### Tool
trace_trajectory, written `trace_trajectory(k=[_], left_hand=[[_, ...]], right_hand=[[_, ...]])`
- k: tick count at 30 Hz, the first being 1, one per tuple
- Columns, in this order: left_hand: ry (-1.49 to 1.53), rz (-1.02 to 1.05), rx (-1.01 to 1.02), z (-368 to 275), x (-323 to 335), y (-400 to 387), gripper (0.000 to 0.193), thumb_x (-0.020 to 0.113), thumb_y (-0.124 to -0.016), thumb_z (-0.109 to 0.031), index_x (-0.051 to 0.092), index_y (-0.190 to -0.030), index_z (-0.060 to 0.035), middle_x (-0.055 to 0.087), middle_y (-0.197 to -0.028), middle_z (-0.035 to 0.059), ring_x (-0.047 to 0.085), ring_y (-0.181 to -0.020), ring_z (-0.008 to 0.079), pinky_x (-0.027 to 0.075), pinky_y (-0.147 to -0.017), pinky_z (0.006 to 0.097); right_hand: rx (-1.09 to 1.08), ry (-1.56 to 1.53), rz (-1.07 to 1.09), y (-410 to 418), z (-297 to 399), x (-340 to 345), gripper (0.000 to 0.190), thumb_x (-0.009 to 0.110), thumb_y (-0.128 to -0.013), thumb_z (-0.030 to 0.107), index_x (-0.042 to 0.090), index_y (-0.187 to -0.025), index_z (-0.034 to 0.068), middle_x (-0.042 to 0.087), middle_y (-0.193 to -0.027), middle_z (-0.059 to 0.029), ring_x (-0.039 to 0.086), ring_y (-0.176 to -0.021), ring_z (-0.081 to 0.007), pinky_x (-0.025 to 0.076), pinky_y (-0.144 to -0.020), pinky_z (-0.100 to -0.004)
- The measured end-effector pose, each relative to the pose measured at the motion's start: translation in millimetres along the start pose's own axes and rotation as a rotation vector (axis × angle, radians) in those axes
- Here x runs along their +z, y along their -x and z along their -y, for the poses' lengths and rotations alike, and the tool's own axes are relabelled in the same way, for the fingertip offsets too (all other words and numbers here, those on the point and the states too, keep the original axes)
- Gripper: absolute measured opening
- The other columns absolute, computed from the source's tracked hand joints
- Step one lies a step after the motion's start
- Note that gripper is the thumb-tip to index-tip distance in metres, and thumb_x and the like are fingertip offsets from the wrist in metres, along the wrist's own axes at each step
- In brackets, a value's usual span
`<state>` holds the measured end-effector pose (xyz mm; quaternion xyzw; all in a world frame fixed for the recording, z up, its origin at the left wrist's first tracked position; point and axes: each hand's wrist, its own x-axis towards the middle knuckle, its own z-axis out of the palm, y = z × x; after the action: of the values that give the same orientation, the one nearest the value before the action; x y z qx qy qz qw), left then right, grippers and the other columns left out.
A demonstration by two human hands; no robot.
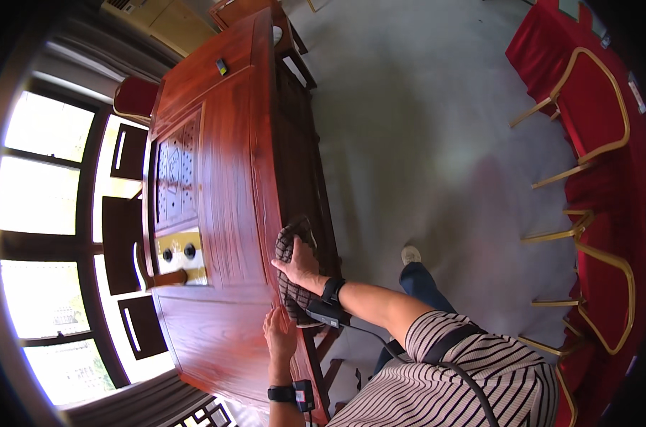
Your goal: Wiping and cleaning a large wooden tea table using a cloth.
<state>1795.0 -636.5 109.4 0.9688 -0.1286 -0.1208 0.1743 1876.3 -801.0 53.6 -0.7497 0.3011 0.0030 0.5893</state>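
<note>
A dark wooden tea table (226, 160) with a glossy reddish top stands before me. My right hand (300, 261) grips a brown checked cloth (288, 288) against the table's near edge and side face. The cloth hangs down the side, partly hidden by that hand and a wrist-worn device. Lower in the view, my left hand (280, 331) rests on the near edge, close to the cloth's end, holding nothing visible. Set into the top are a perforated tea tray (177, 165) and a pale panel (197, 251) with two black round knobs.
A small dark object (221, 66) lies at the table's far end. A wooden-armed chair (165, 278) and a red chair (136, 97) stand on the window side. Gold-framed red chairs (592, 107) line a red-draped table (536, 48) at right. A stool (293, 53) adjoins the tea table.
</note>
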Motion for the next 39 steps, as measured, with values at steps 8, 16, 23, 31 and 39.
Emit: trace_trajectory(k=[8,16,23,31,39], left_hand=[[0.136,0.045,-0.067,-54.0,4.7,-117.9,0.053,0.061,-0.069,-0.012,0.043,-0.117,0.0,0.041,-0.121,0.0228,0.035,-0.116,0.0363,0.028,-0.098,0.0409],[0.02,-0.148,-0.108,-81.5,0.2,-242.1,0.059,0.065,-0.069,-0.017,0.042,-0.12,-0.0006,0.032,-0.128,0.0256,0.027,-0.121,0.0393,0.024,-0.099,0.045],[-0.134,-0.238,-0.057,-131.8,-4.5,-395.0,0.058,0.066,-0.069,-0.018,0.042,-0.12,-0.0045,0.03,-0.13,0.024,0.025,-0.122,0.0396,0.022,-0.1,0.0471],[-0.115,0.007,-0.12,-206.2,-28.1,-552.1,0.088,0.069,-0.066,-0.032,0.019,-0.134,-0.0069,0.012,-0.139,0.022,0.007,-0.13,0.0364,0.008,-0.1,0.0562],[-0.129,0.148,-0.286,-256.5,-30.0,-649.6,0.102,0.072,-0.061,-0.038,0.01,-0.136,-0.0056,0.005,-0.14,0.0237,0.002,-0.131,0.0352,0.007,-0.098,0.0589]], right_hand=[[0.018,0.019,0.055,-113.6,41.3,-35.2,0.083,0.068,-0.065,0.043,0.029,-0.125,0.0,0.049,-0.109,-0.0232,0.049,-0.1,-0.0359,0.043,-0.082,-0.0429],[-0.053,0.044,0.008,-250.8,86.8,-66.8,0.085,0.067,-0.065,0.044,0.029,-0.125,-0.002,0.048,-0.11,-0.0245,0.049,-0.102,-0.0364,0.042,-0.084,-0.0416],[-0.059,0.046,-0.08,-431.8,130.2,-110.9,0.083,0.066,-0.066,0.044,0.029,-0.125,0.0,0.049,-0.109,-0.023,0.05,-0.1,-0.0368,0.043,-0.082,-0.0429],[-0.054,0.005,-0.083,-571.7,170.7,-139.3,0.084,0.066,-0.066,0.044,0.028,-0.124,-0.004,0.049,-0.11,-0.027,0.05,-0.1,-0.0374,0.042,-0.084,-0.0423],[-0.04,-0.026,-0.069,-711.7,209.3,-186.2,0.084,0.066,-0.066,0.042,0.027,-0.125,-0.004,0.05,-0.107,-0.0277,0.049,-0.101,-0.0386,0.041,-0.085,-0.0424]])
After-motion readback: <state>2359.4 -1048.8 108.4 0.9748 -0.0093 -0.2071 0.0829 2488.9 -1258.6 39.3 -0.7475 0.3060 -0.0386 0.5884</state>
